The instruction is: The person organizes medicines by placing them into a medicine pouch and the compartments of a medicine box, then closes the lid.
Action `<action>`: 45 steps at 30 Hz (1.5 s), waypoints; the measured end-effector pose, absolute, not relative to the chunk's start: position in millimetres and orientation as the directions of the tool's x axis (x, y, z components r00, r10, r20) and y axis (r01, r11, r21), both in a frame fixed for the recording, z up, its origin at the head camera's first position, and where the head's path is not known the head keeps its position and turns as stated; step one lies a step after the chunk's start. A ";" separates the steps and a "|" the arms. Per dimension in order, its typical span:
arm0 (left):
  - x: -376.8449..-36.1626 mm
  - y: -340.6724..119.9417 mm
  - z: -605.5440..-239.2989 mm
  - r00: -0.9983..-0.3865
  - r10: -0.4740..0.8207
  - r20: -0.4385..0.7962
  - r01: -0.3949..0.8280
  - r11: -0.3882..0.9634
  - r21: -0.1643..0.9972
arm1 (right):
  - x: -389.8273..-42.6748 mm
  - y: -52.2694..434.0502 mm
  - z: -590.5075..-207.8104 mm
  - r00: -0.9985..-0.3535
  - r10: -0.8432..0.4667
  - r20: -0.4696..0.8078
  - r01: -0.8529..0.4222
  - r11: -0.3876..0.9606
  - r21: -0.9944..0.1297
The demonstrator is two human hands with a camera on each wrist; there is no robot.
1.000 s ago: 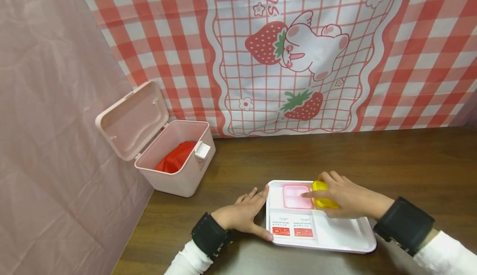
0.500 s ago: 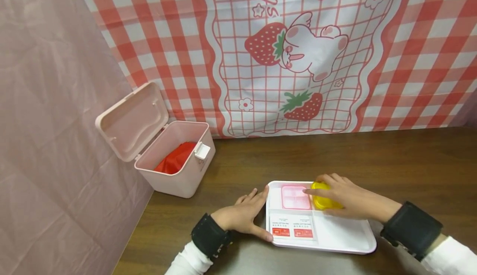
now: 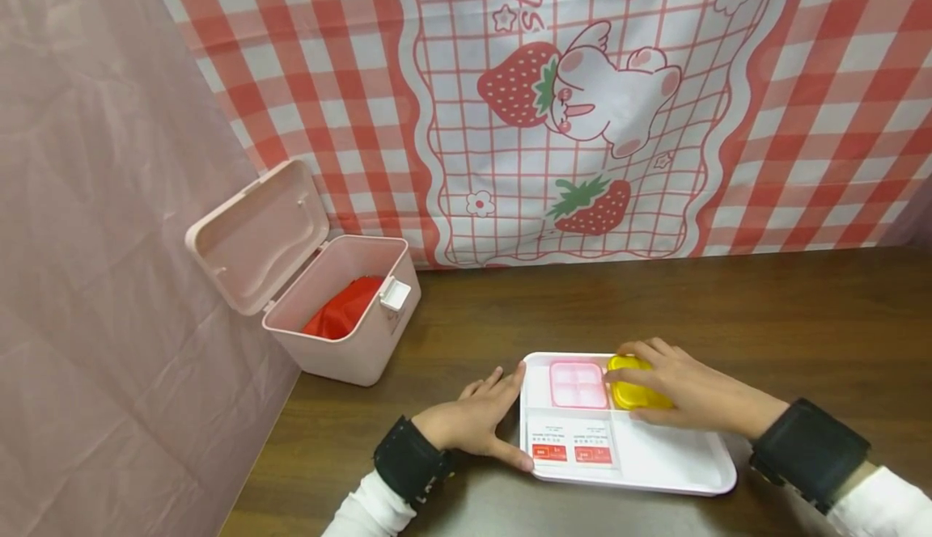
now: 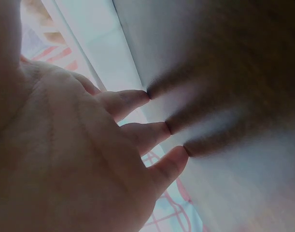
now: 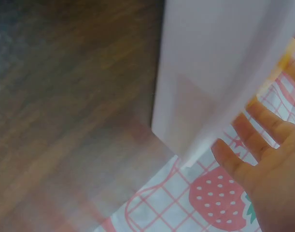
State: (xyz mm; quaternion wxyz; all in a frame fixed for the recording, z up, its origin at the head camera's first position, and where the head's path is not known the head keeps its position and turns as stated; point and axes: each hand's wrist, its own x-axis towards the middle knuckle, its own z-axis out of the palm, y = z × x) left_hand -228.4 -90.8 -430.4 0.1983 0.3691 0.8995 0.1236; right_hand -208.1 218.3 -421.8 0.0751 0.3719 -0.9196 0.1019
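Note:
A white divided tray (image 3: 677, 460) lies on the table in the head view. My left hand (image 3: 476, 420) has its thumb and fingers spread along the tray's left edge; in the left wrist view, the fingertips of this hand (image 4: 79, 140) touch the tabletop. A pink translucent square box (image 3: 578, 384) sits in the tray's upper left compartment. Right beside it is a yellow box (image 3: 632, 395), gripped by my right hand (image 3: 680, 391) with the thumb on the near side and fingers over the top and far side. My palm partly hides it. Two white-and-red printed cards (image 3: 570, 442) lie in the lower left compartment.
A pink storage box (image 3: 342, 351) stands at the left with its lid (image 3: 262, 238) raised and red cloth (image 3: 345, 309) inside. Behind the brown table (image 3: 837, 343) hangs a red-and-white checked strawberry cloth (image 3: 451, 116). A pink curtain (image 3: 109, 238) hangs at the left.
My right index finger has drawn back from the pink box onto the yellow one, and the right hand has shifted slightly right. The left hand and tray have stayed in place.

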 end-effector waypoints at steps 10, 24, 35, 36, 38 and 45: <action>-229.5 -91.1 -431.2 -0.647 0.716 -0.262 0.619 0.694 0.367 | -208.3 222.7 -430.1 -0.685 -0.672 0.281 -0.717 0.690 -0.100; -228.6 -90.3 -427.2 -0.651 0.706 -0.280 0.607 0.705 0.367 | -202.8 231.3 -435.2 -0.780 -0.607 0.154 -0.626 0.756 -0.189; -228.2 -90.0 -427.6 -0.653 0.703 -0.282 0.604 0.708 0.367 | -199.4 233.5 -431.2 -0.779 -0.593 0.202 -0.625 0.760 -0.178; -228.4 -90.0 -428.2 -0.653 0.703 -0.282 0.605 0.708 0.365 | -198.4 234.9 -430.2 -0.784 -0.586 0.205 -0.619 0.764 -0.182; -228.7 -90.1 -429.3 -0.654 0.703 -0.281 0.606 0.708 0.362 | -195.8 238.4 -428.0 -0.796 -0.568 0.207 -0.603 0.774 -0.194; -228.9 -91.0 -432.2 -0.655 0.705 -0.272 0.610 0.705 0.361 | -180.3 260.5 -423.7 -0.808 -0.524 0.270 -0.571 0.810 -0.137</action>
